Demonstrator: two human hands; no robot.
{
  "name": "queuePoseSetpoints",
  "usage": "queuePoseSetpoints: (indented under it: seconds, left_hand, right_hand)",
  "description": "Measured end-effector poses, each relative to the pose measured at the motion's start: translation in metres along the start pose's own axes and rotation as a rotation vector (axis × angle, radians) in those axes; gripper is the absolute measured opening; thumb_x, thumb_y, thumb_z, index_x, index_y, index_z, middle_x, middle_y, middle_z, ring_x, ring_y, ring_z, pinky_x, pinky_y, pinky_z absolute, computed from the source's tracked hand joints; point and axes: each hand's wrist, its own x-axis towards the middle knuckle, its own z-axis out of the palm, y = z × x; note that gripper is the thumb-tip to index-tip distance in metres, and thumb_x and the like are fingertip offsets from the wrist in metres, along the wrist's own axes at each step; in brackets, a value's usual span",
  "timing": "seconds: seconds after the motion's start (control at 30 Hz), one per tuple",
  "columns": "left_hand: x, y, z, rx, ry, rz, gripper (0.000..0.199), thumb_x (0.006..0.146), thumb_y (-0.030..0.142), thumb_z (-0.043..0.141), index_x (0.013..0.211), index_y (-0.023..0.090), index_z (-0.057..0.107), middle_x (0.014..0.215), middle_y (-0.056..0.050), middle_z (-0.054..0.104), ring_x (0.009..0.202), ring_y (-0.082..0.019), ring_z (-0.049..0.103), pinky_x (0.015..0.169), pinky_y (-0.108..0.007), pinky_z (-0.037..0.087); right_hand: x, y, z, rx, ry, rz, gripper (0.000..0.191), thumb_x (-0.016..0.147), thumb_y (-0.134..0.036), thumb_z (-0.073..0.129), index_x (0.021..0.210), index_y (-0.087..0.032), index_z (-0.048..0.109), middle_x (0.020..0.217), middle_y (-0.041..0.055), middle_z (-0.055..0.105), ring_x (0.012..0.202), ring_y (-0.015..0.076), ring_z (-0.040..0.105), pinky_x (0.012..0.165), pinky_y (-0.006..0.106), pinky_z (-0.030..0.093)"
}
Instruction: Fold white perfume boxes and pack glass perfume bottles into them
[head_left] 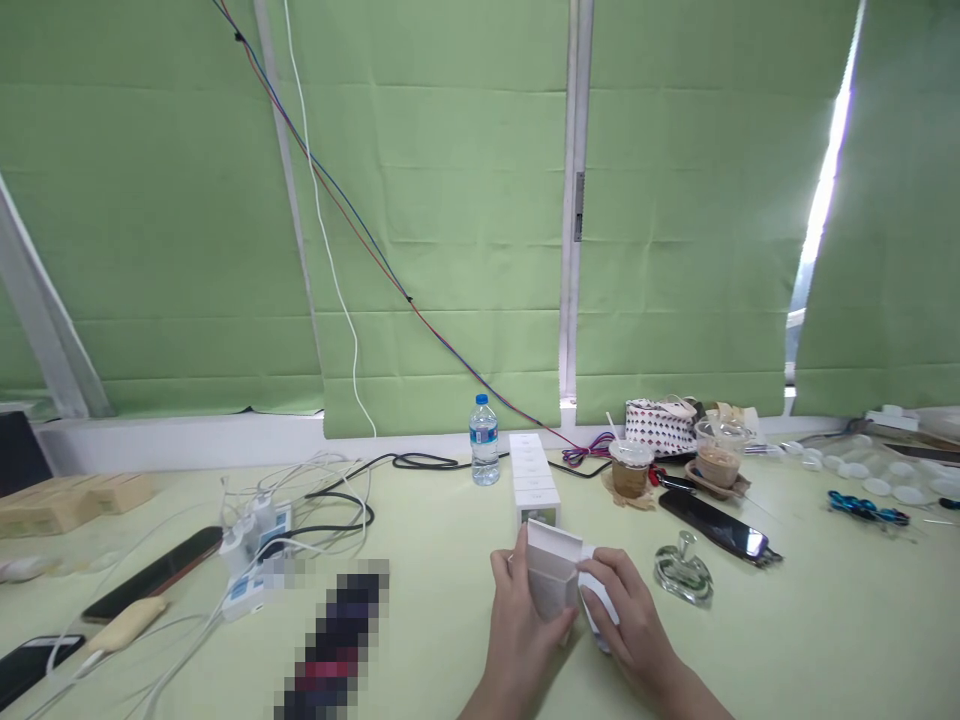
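My left hand [517, 625] wraps round a small white cardboard box [553, 575], which is tilted with its top flap up and its open end showing. My right hand [626, 625] is close beside it, fingers closed on a flat white object [602, 597]; the fingers cover most of it, so I cannot tell its kind. Just beyond my hands a row of several white boxes [534, 480] runs back towards the wall. To the right of my right hand lies a clear glass piece with a knob [684, 572].
A water bottle [484, 445] stands behind, left of the row. Two drink cups [631, 470] and a black phone [716, 525] are at right. Leftward, a power strip [251, 585] sits amid tangled cables. Several clear round containers [877, 480] lie far right.
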Motion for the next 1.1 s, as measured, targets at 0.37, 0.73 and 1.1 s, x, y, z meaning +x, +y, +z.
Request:
queuePoseSetpoints:
  seconds: [0.37,0.73,1.1]
  left_hand:
    - [0.000,-0.007,0.001,0.045,0.056,0.074,0.075,0.078,0.034,0.060,0.139,0.019,0.019,0.111,-0.009,0.039,0.094,-0.024,0.057,0.076,-0.037,0.050]
    - [0.005,-0.010,-0.003,-0.044,0.139,0.016,0.094,0.066,0.021,0.070,0.142,0.024,0.014,0.135,-0.012,0.027,0.129,-0.030,0.035,0.102,-0.045,0.037]
    - [-0.005,-0.023,-0.007,0.173,0.325,0.607,0.064,0.081,0.017,0.055,0.135,0.034,0.023,0.148,-0.012,0.023,0.140,-0.035,0.020,0.110,-0.060,0.017]
  right_hand:
    - [0.006,-0.009,0.005,0.245,-0.241,0.101,0.017,0.096,-0.018,0.036,0.088,-0.022,0.051,0.085,0.0043,0.056,0.080,0.0176,0.056,0.070,0.028,0.047]
    - [0.011,0.003,-0.006,-0.023,-0.077,0.251,0.022,0.097,-0.027,0.032,0.085,-0.022,0.050,0.076,0.0026,0.059,0.069,0.0177,0.059,0.065,0.028,0.047]
    - [-0.004,0.046,-0.019,-0.565,-0.503,0.722,0.036,0.082,-0.005,0.037,0.111,-0.016,0.054,0.090,0.0137,0.070,0.070,0.0285,0.069,0.052,0.029,0.038]
